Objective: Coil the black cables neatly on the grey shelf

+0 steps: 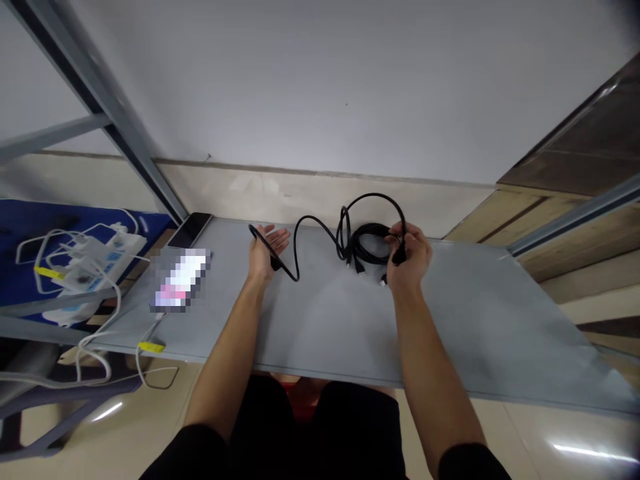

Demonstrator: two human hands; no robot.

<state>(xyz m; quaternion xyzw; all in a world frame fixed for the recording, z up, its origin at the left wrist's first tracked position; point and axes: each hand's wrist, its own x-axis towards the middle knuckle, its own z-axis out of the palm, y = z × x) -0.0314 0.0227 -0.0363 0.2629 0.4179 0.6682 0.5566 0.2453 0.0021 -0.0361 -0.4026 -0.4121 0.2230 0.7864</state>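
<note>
A black cable (pixel 314 219) runs between my hands, with a loose coil (pixel 370 230) of it resting at the back of the grey shelf top. My left hand (pixel 265 253) is turned palm up with its fingers stretched out. One end of the cable loops across the thumb and palm, and a dark part, perhaps a connector, shows beside the palm. On the right, my right hand (pixel 413 257) is closed around the cable's other end, at a thick black plug (pixel 399 255). Small connector ends (pixel 383 280) lie on the surface beside that hand.
A dark phone (pixel 190 230) and a lit, blurred phone (pixel 181 280) lie at the left of the shelf top (pixel 325 327). White power strips (pixel 95 267) and white cords sit on a blue surface farther left. A metal post (pixel 125 143) rises there; wooden boards (pixel 480 223) stand at the right.
</note>
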